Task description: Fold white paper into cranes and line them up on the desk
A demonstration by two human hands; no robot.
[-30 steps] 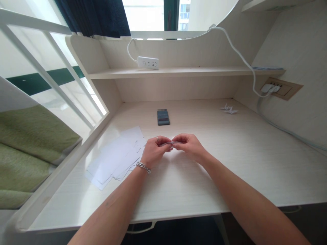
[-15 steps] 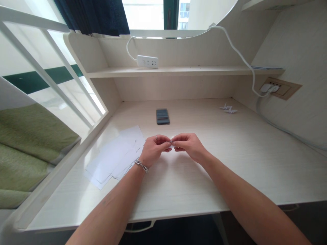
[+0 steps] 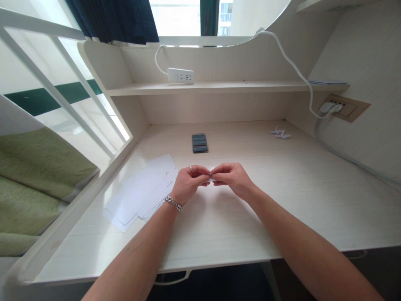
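Observation:
Above the middle of the desk, my left hand (image 3: 190, 180) and my right hand (image 3: 231, 177) meet fingertip to fingertip. Between them they pinch a small folded piece of white paper (image 3: 211, 179). Most of that paper is hidden behind my thumbs and fingers. A ring and a chain bracelet are on the left hand and wrist. White paper sheets (image 3: 140, 188) lie overlapping beside my left forearm. At the back right of the desk sit folded white paper cranes (image 3: 281, 133), close together.
Beyond my hands a dark, pixelated rectangular object (image 3: 199, 143) lies on the desk (image 3: 300, 184). A white power strip (image 3: 181, 75) rests on the shelf (image 3: 225, 86). A white cable (image 3: 291, 62) runs to the wall socket (image 3: 347, 108). At left is a white railing (image 3: 46, 79).
Both hands stay in nearly the same place, still pinching the paper. Slightly less of the paper shows between the fingertips now.

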